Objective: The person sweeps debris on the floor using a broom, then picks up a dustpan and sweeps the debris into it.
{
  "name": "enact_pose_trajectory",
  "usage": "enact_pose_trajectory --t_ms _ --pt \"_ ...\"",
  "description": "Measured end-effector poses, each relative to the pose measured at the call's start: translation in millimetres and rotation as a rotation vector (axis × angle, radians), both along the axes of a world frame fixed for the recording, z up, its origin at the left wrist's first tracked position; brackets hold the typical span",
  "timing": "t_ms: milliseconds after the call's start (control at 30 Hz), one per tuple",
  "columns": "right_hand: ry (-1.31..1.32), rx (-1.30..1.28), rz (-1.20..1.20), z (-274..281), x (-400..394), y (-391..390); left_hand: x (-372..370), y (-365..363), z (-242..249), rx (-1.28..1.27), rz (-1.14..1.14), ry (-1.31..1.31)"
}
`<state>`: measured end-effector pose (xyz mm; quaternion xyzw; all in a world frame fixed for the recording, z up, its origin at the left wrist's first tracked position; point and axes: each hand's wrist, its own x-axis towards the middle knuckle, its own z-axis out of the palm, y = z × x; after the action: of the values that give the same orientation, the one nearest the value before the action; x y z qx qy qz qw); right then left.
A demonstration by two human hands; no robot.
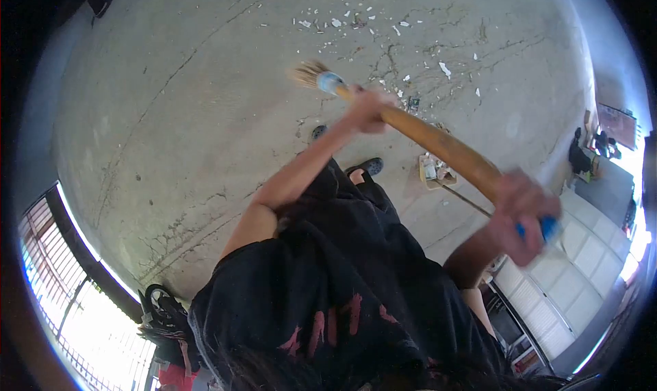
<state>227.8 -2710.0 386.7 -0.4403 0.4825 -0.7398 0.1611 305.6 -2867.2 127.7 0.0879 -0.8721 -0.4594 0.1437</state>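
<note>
A broom with a thick yellow-brown handle (441, 144) slants across in front of me. Its straw-coloured bristles (311, 74) point to the upper left, below a light blue binding. My left hand (369, 110) is wrapped round the handle close to the bristles. Near the handle's other end, by a blue cap (549, 228), my right hand (523, 216) is closed on it, blurred by motion. A pale yellow dustpan (426, 173) with scraps in it sits on the floor. Its thin rod (469, 203) runs toward my right hand and disappears behind it.
White flakes and chips (335, 22) are scattered on the cracked concrete floor (226, 103). My feet in dark clogs (369, 166) stand below the broom. Another person's foot (102, 6) shows at the upper left. White panels (568, 274) are at the right; bags (164, 319) lie at the lower left.
</note>
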Motion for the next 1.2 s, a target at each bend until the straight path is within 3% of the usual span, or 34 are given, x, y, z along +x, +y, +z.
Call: enact_pose_trajectory --t_ms 67,100,200,267,333,367,433,500,567,633,700,733,800,833,900,1000,1067,1133,1200 --pt "-0.044 0.131 -0.024 -42.4 3.8 -16.4 24.3 -43.8 -19.1 0.093 0.066 0.051" --pt "-0.016 0.226 -0.037 -68.1 7.7 -27.1 35.3 -65.9 -37.4 0.017 0.086 -0.04" --pt "-0.01 0.229 0.168 -133.3 21.9 -44.7 63.6 -104.1 -86.4 -0.025 0.087 -0.132" --pt "0.01 0.295 0.142 -142.0 43.9 -47.6 64.4 -104.1 -128.2 0.016 0.062 -0.133" --pt "0.047 0.342 0.127 -129.5 46.7 -41.4 54.1 -84.0 -177.0 0.142 0.029 0.144" --pt "0.09 0.391 0.12 -118.7 47.0 -36.1 45.1 -66.9 -151.1 0.168 -0.001 0.18" --pt "0.129 0.539 0.01 -87.6 36.0 -14.3 11.2 -36.1 -151.5 0.123 -0.109 0.149" --pt "0.162 0.558 -0.077 -55.1 28.0 1.1 -13.6 -3.1 -100.6 0.359 -0.238 0.053" --pt "0.214 0.55 -0.105 -39.0 27.8 13.2 -43.1 35.9 -101.4 0.374 -0.302 0.209" --pt "0.258 0.535 -0.137 -23.8 31.7 20.5 -70.0 76.9 -107.6 0.434 -0.397 0.063" --pt "0.457 0.626 -0.134 -6.2 34.8 27.5 -97.9 118.0 -126.0 1.318 -0.47 -0.225" --pt "0.451 0.631 -0.143 1.6 35.5 34.6 -98.4 129.1 -121.3 1.32 -0.477 -0.235" --pt "0.257 0.353 -0.244 17.3 29.4 55.0 -96.8 151.5 -85.0 0.35 -0.266 0.165" --pt "0.255 0.358 -0.256 25.8 19.4 69.6 -78.9 139.3 -30.0 0.227 -0.211 0.19" --pt "0.16 0.208 0.03 38.2 -0.2 100.5 -51.7 130.6 -15.7 0.193 -0.214 0.187" --pt "0.057 0.09 0.076 5.2 -15.9 115.2 -7.8 106.0 -5.2 0.059 -0.156 -0.02" --pt "-0.007 0.226 -0.062 -28.0 -6.5 110.1 16.8 82.5 -23.8 0.109 -0.151 -0.065" --pt "-0.008 0.4 -0.026 -62.0 -1.2 103.8 37.8 69.0 -48.1 0.089 -0.044 -0.048" --pt "-0.069 0.429 0.125 -85.9 6.1 101.8 42.1 67.9 -80.6 0.068 -0.087 -0.104"
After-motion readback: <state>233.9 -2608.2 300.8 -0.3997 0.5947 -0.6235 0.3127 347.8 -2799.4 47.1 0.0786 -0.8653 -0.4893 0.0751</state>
